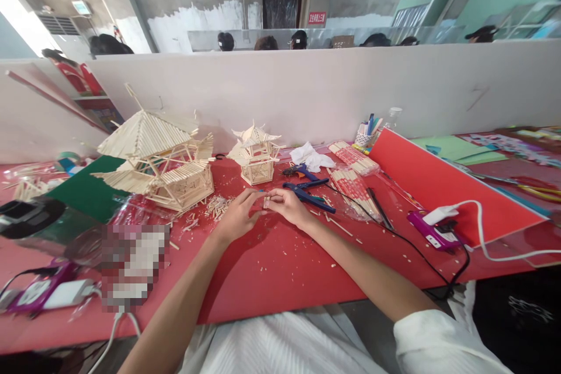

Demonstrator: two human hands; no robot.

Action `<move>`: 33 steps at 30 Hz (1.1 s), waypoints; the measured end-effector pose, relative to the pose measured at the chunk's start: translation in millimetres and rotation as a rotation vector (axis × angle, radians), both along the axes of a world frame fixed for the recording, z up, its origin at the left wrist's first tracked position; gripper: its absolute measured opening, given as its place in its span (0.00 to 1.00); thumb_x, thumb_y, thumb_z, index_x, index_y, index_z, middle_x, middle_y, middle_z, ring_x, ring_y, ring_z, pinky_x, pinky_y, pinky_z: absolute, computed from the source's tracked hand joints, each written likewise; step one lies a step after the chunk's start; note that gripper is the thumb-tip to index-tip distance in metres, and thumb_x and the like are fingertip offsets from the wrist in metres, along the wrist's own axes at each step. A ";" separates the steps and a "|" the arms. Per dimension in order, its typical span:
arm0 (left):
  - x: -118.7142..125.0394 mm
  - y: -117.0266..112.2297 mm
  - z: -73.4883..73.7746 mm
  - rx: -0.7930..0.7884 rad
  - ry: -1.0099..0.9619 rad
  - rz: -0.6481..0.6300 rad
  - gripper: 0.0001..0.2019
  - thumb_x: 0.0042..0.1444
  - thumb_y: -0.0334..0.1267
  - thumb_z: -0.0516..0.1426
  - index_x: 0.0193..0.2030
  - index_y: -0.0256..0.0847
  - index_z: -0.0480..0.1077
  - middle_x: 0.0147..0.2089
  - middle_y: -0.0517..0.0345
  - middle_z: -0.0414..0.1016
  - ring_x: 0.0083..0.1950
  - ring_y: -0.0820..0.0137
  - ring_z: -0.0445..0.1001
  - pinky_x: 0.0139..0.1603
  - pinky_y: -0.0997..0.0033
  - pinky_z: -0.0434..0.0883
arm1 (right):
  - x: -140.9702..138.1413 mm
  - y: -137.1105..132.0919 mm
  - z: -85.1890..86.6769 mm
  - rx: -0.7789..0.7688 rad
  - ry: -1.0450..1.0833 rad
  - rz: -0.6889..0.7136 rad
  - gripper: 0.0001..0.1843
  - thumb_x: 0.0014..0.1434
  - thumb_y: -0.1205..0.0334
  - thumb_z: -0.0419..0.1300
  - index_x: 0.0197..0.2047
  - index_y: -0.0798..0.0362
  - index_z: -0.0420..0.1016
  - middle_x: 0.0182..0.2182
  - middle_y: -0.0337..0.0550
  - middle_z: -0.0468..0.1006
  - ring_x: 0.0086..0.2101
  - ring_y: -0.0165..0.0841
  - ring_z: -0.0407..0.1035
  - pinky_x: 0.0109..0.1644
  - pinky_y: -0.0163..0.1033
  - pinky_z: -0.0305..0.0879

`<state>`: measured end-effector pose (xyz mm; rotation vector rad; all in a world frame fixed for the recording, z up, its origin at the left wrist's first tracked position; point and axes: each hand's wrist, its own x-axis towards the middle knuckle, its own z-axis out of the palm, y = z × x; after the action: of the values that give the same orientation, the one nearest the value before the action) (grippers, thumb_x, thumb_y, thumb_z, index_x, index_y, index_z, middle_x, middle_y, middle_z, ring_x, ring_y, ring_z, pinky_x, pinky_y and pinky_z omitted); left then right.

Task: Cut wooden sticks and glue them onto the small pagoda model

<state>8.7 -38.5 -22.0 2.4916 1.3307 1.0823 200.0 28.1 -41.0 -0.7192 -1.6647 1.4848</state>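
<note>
My right hand (287,205) is closed, its fingers pinching short wooden stick pieces (266,202). Facing it, my left hand (239,214) has its thumb apart from its curved fingers, and the fingertips come close to the right hand's. Whether they touch the pieces is hard to see. Loose cut stick bits (217,207) lie just left of my left hand. Behind the hands stands a small two-tiered pavilion model (258,155) of wooden sticks. A larger stick pavilion (158,158) with a slatted roof stands at the left. Blue-handled pliers (311,196) lie beyond my right hand.
Packs of wooden sticks (353,187) and a crumpled white tissue (312,158) lie at the back. A red board (447,181) leans at the right by a purple power strip (433,231). At the left are a clear bottle (56,228) and another purple strip (44,289).
</note>
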 end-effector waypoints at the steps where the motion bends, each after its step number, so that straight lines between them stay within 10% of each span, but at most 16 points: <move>1: -0.4 0.6 -0.5 0.015 0.004 -0.007 0.18 0.66 0.36 0.57 0.62 0.46 0.66 0.55 0.48 0.72 0.57 0.61 0.74 0.58 0.57 0.73 | 0.0 -0.6 0.2 -0.010 0.001 0.013 0.19 0.52 0.50 0.71 0.41 0.54 0.77 0.36 0.45 0.83 0.38 0.38 0.78 0.45 0.42 0.73; 33: 0.0 2.5 -9.4 0.097 0.150 0.076 0.18 0.66 0.35 0.57 0.62 0.44 0.65 0.53 0.48 0.77 0.52 0.58 0.75 0.54 0.55 0.71 | -0.3 -5.7 4.7 -0.281 0.049 0.088 0.23 0.42 0.49 0.78 0.33 0.56 0.81 0.32 0.43 0.83 0.35 0.34 0.79 0.50 0.44 0.75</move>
<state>8.7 -36.0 -31.4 2.6600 1.4563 1.0147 199.7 22.5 -36.3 -0.7593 -1.4827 1.8077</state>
